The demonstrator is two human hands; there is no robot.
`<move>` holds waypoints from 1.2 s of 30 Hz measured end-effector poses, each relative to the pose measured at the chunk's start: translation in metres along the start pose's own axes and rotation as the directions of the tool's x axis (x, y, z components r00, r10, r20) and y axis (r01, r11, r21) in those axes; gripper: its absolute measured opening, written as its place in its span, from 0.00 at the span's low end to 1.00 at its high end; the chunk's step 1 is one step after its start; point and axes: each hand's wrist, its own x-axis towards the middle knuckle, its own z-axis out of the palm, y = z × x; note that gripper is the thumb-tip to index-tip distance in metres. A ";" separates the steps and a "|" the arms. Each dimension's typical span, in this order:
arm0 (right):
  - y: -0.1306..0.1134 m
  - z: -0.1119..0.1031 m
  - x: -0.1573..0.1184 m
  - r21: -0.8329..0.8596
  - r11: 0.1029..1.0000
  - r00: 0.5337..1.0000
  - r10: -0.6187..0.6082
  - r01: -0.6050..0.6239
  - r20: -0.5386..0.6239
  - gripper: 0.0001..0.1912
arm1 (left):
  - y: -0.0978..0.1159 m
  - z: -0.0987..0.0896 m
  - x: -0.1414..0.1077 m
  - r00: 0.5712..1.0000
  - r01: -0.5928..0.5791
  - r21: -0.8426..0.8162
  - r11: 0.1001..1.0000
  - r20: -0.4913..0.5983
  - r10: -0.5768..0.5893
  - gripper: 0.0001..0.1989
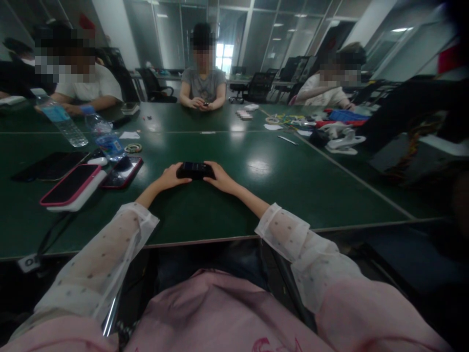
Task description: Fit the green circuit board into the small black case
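A small black boxy device [197, 170] with a dark, screen-like top face is at the middle of the green table, in front of me. My left hand [171, 177] grips its left end, thumb along the near side. At the opposite end my right hand [221, 178] holds it the same way, with the thumb in front. Both hands are closed on the device; their fingers behind it are partly hidden. I cannot tell whether its underside touches the tabletop [234, 210].
To the left lie a pink-edged phone [71, 185] on a white block, another phone [122, 172], a tape roll [133, 148] and two plastic bottles, one tilted [66, 124], one nearer [110, 144]. Cables and a white tool [342, 141] lie right. Several people sit around.
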 end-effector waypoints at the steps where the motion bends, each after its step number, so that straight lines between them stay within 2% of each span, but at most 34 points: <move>1: -0.001 0.000 0.000 -0.005 1.000 1.000 -0.001 0.001 -0.001 0.31 | 0.000 0.000 0.000 1.000 -0.002 0.004 1.000 -0.001 0.002 0.33; 36: -0.009 -0.002 0.002 -0.036 0.999 1.000 0.012 -0.012 0.002 0.32 | -0.004 0.002 0.002 1.000 -0.002 0.081 0.997 0.019 0.001 0.36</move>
